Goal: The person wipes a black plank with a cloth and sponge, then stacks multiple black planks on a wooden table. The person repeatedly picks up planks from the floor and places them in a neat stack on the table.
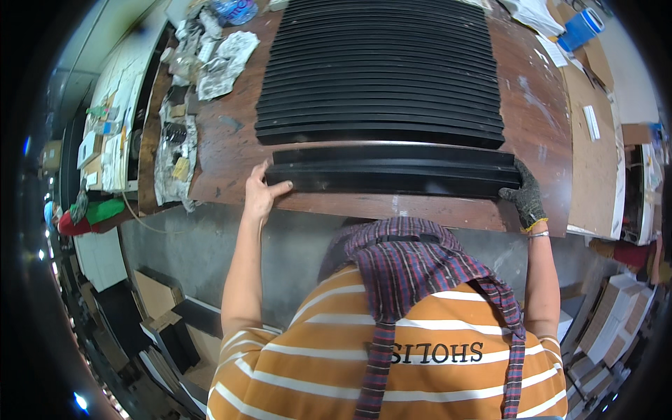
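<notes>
A long black channel-shaped strip [392, 171] lies crosswise near the front edge of the brown table. My bare left hand [262, 190] grips its left end, the thumb laid over the near side. At the other end, my right hand [525, 194], in a dark grey glove with a yellow cuff, closes round the corner. Just beyond the strip, many similar black strips [381, 77] are laid side by side in a broad block reaching toward the far side. A narrow gap separates the held strip from that block.
Crumpled newspaper [227, 64] and a plastic bottle [234, 10] sit on the table's far left. A blue bottle [581, 29] stands at the far right, by cardboard [591, 161]. Boards [171, 332] lean on the floor at left. Another person's red-green clothing [91, 215] shows at far left.
</notes>
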Demonstrator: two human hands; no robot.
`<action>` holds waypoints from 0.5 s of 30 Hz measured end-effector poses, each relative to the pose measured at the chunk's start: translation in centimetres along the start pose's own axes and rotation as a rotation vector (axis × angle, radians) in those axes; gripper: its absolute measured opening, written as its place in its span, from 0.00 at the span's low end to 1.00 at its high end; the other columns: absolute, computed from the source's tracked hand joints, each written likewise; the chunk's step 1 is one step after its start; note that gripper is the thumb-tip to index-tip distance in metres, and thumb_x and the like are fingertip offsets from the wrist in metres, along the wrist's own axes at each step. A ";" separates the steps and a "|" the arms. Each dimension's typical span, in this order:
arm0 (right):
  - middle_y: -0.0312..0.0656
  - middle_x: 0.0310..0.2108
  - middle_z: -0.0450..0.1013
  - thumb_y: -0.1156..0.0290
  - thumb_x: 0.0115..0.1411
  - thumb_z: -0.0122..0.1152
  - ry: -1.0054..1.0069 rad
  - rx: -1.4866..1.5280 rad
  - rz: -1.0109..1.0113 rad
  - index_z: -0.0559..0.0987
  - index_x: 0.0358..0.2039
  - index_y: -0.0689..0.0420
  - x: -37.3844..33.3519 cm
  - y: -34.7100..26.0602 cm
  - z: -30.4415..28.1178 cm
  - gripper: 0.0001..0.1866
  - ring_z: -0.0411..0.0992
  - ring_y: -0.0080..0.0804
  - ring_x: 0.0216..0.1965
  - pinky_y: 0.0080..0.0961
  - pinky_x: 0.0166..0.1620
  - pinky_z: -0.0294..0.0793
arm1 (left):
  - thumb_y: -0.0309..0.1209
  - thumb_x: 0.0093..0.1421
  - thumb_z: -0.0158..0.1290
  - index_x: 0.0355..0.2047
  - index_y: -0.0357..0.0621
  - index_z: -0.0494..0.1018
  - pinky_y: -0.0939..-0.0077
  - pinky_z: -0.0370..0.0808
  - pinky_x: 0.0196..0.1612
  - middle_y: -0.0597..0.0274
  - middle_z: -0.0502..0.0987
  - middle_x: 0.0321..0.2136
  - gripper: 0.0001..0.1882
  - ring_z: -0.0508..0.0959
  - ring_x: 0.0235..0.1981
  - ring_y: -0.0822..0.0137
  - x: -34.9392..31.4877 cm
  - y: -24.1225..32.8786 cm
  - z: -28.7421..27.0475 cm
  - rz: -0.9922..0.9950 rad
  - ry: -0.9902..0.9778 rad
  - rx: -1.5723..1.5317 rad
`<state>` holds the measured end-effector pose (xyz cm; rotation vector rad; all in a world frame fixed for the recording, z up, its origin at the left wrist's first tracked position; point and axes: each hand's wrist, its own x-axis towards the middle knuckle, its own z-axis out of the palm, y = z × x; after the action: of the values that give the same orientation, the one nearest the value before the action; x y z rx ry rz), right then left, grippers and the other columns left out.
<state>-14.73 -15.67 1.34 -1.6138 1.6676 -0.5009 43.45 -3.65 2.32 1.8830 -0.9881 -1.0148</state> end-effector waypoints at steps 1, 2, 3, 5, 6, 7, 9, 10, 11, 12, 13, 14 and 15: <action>0.49 0.59 0.67 0.77 0.34 0.78 0.041 0.029 -0.026 0.67 0.62 0.62 0.5 -0.1 1.1 0.50 0.67 0.41 0.59 0.33 0.63 0.66 | 0.17 0.40 0.67 0.59 0.25 0.66 0.69 0.64 0.63 0.50 0.68 0.57 0.42 0.69 0.58 0.57 0.9 -0.4 -0.9 0.053 0.015 0.008; 0.49 0.60 0.66 0.78 0.34 0.78 0.088 0.067 -0.049 0.67 0.62 0.61 0.9 -0.2 2.2 0.50 0.66 0.42 0.60 0.33 0.63 0.65 | 0.16 0.39 0.66 0.59 0.26 0.65 0.69 0.63 0.63 0.51 0.67 0.58 0.43 0.68 0.60 0.57 1.8 -0.9 -1.6 0.056 0.055 -0.036; 0.49 0.60 0.66 0.78 0.34 0.77 0.122 0.056 -0.064 0.67 0.62 0.61 0.9 -0.3 3.5 0.50 0.65 0.42 0.61 0.33 0.64 0.65 | 0.15 0.39 0.66 0.60 0.26 0.64 0.69 0.63 0.64 0.52 0.67 0.58 0.44 0.67 0.60 0.58 2.8 -1.3 -2.2 0.130 0.077 -0.040; 0.49 0.61 0.65 0.79 0.35 0.76 0.184 0.069 -0.149 0.65 0.63 0.61 1.1 -0.5 5.9 0.50 0.64 0.41 0.62 0.33 0.64 0.64 | 0.14 0.38 0.66 0.64 0.29 0.58 0.69 0.63 0.64 0.53 0.64 0.60 0.50 0.66 0.61 0.59 4.3 -2.0 -2.6 0.185 0.144 -0.070; 0.48 0.61 0.65 0.80 0.36 0.76 0.219 0.027 -0.097 0.64 0.64 0.61 1.3 -0.6 6.8 0.51 0.64 0.41 0.62 0.32 0.65 0.63 | 0.13 0.38 0.66 0.64 0.29 0.57 0.69 0.63 0.64 0.53 0.64 0.60 0.50 0.66 0.61 0.58 4.9 -2.2 -2.6 0.204 0.151 -0.100; 0.48 0.61 0.64 0.81 0.36 0.76 0.238 0.004 -0.102 0.62 0.64 0.61 1.8 -0.9 7.7 0.51 0.63 0.41 0.62 0.32 0.65 0.63 | 0.13 0.38 0.66 0.65 0.30 0.56 0.69 0.63 0.64 0.52 0.64 0.60 0.51 0.66 0.62 0.58 5.2 -2.5 -2.4 0.171 0.167 -0.132; 0.47 0.62 0.63 0.82 0.37 0.75 0.315 0.156 -0.164 0.58 0.66 0.60 2.6 -1.7 9.1 0.54 0.63 0.40 0.62 0.31 0.66 0.62 | 0.20 0.45 0.66 0.68 0.31 0.51 0.68 0.57 0.67 0.50 0.59 0.65 0.51 0.62 0.65 0.57 5.4 -2.9 -1.9 0.138 0.142 -0.305; 0.46 0.62 0.62 0.84 0.37 0.72 0.376 0.259 -0.164 0.58 0.67 0.58 2.9 -2.1 9.4 0.54 0.63 0.40 0.62 0.33 0.65 0.63 | 0.23 0.48 0.65 0.68 0.31 0.50 0.67 0.55 0.68 0.49 0.57 0.66 0.50 0.59 0.67 0.56 5.4 -3.1 -1.9 0.173 0.131 -0.347; 0.45 0.63 0.61 0.85 0.38 0.70 0.437 0.365 -0.137 0.57 0.68 0.56 3.0 -2.5 9.5 0.54 0.63 0.40 0.62 0.34 0.65 0.64 | 0.26 0.51 0.64 0.69 0.31 0.49 0.67 0.52 0.69 0.49 0.54 0.68 0.49 0.57 0.68 0.56 5.4 -3.2 -1.8 0.186 0.126 -0.404; 0.44 0.63 0.61 0.86 0.39 0.68 0.497 0.476 -0.040 0.57 0.68 0.54 3.1 -2.8 9.6 0.54 0.63 0.40 0.62 0.36 0.64 0.65 | 0.29 0.54 0.63 0.69 0.31 0.48 0.67 0.49 0.70 0.48 0.52 0.70 0.49 0.55 0.69 0.56 5.4 -3.3 -1.9 0.223 0.107 -0.449; 0.41 0.64 0.60 0.85 0.42 0.65 0.409 0.759 0.017 0.57 0.69 0.50 2.8 -3.0 9.3 0.52 0.63 0.40 0.61 0.39 0.62 0.67 | 0.36 0.62 0.56 0.69 0.30 0.47 0.68 0.43 0.71 0.47 0.49 0.71 0.42 0.50 0.71 0.57 5.4 -3.4 -2.1 0.182 0.068 -0.339; 0.39 0.64 0.59 0.83 0.45 0.62 0.324 0.908 0.054 0.57 0.69 0.46 2.5 -3.1 9.0 0.50 0.63 0.39 0.60 0.42 0.60 0.70 | 0.35 0.63 0.54 0.68 0.29 0.49 0.68 0.43 0.71 0.47 0.50 0.70 0.40 0.50 0.71 0.57 5.5 -3.4 -2.3 0.169 0.056 -0.381; 0.38 0.64 0.59 0.82 0.46 0.61 0.230 0.941 0.033 0.58 0.69 0.44 2.3 -3.1 8.6 0.48 0.63 0.39 0.60 0.43 0.59 0.71 | 0.35 0.65 0.53 0.68 0.28 0.50 0.68 0.44 0.71 0.47 0.51 0.70 0.38 0.50 0.71 0.57 5.6 -3.5 -2.7 0.147 0.022 -0.412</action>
<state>-6.11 -16.46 -2.48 -0.8444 1.2777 -1.2594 48.91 -6.46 -1.30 1.4594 -0.8176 -1.0180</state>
